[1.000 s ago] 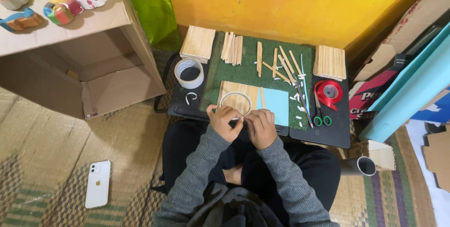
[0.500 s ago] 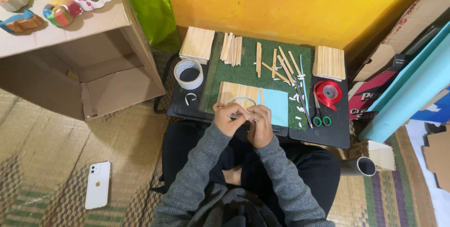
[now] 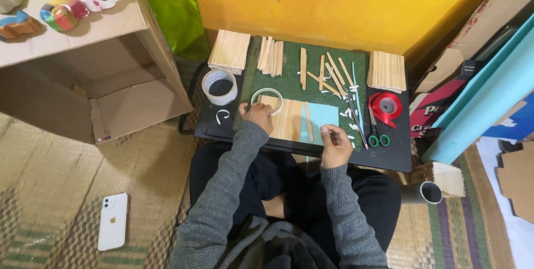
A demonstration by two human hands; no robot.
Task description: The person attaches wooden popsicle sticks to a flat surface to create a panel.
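A clear tape roll (image 3: 266, 101) is grasped by the left hand (image 3: 259, 116) on the stick panel (image 3: 289, 120); the right hand (image 3: 335, 141) is curled, contents unclear; pressing tape down seems due.

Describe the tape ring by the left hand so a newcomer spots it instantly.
Start at the black lap tray with its green mat. At the mat's near-left corner, the thin clear tape ring lies flat at the left hand. Unlike the fatter white tape roll left of it, it is slim and see-through.

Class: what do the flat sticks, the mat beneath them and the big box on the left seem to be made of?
Sticks: probably pale, unpainted wood with faint grain. Mat: green, fuzzy, perhaps felt or fake turf. Box: brown cardboard, matte, with folded flaps.
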